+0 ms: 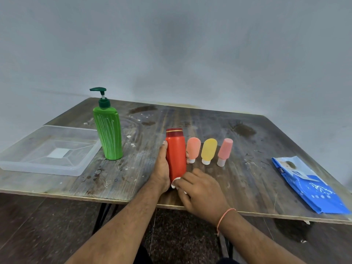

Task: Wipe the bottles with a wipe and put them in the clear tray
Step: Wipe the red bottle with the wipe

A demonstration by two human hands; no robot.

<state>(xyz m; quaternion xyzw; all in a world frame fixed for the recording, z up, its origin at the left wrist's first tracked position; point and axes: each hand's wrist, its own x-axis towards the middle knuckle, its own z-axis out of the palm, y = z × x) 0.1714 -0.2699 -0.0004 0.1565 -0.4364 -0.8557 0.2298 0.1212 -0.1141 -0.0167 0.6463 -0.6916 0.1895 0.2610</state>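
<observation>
My left hand (161, 168) grips a red bottle (176, 153) with a dark red cap, upright near the table's front edge. My right hand (200, 193) presses a white wipe (176, 181) against the bottle's lower end; most of the wipe is hidden under the fingers. To the right stand three small tubes on their white caps: orange (193, 148), yellow (209, 150) and pink (225, 150). A tall green pump bottle (108, 130) stands to the left. The clear tray (24, 164) lies at the far left with nothing in it.
A blue pack of wipes (308, 185) lies at the table's right edge. The wooden table (209, 119) is stained and speckled with white spots. A grey wall rises behind it. Dark floor and table legs show below the front edge.
</observation>
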